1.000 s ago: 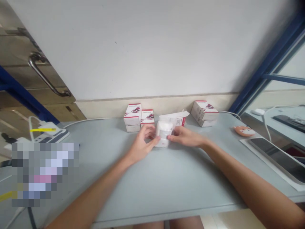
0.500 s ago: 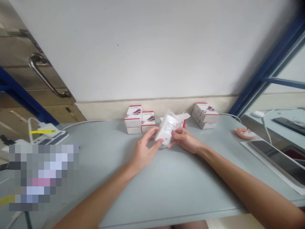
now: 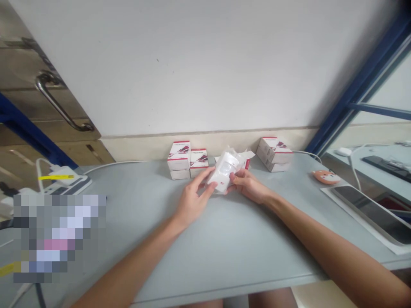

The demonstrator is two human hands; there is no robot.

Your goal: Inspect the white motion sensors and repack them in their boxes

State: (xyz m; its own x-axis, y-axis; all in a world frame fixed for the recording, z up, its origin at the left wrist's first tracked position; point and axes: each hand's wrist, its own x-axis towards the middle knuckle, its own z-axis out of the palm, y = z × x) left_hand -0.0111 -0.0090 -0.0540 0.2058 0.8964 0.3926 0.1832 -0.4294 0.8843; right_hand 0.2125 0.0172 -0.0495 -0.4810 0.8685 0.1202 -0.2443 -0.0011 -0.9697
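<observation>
A white motion detector [image 3: 222, 172] in a clear plastic bag is held tilted above the middle of the table. My left hand [image 3: 193, 199] grips its left side and lower end, thumb in front and fingers along the edge. My right hand [image 3: 248, 185] pinches the bag on the right side, thumb on the front face. Just behind the detector lies an opened white and red box [image 3: 247, 159] with its flap up, partly hidden by the detector and my hands.
White and red boxes stand against the wall, some left [image 3: 179, 156] and a stack right [image 3: 275, 153]. An orange mouse [image 3: 326, 176] and a dark flat panel on white [image 3: 369, 209] lie right. A power strip [image 3: 69, 186] and a blurred-out patch are on the left.
The detector and both hands stay nearly in place. The bagged detector sits slightly higher and further left in view, and the whole view has shifted a little.
</observation>
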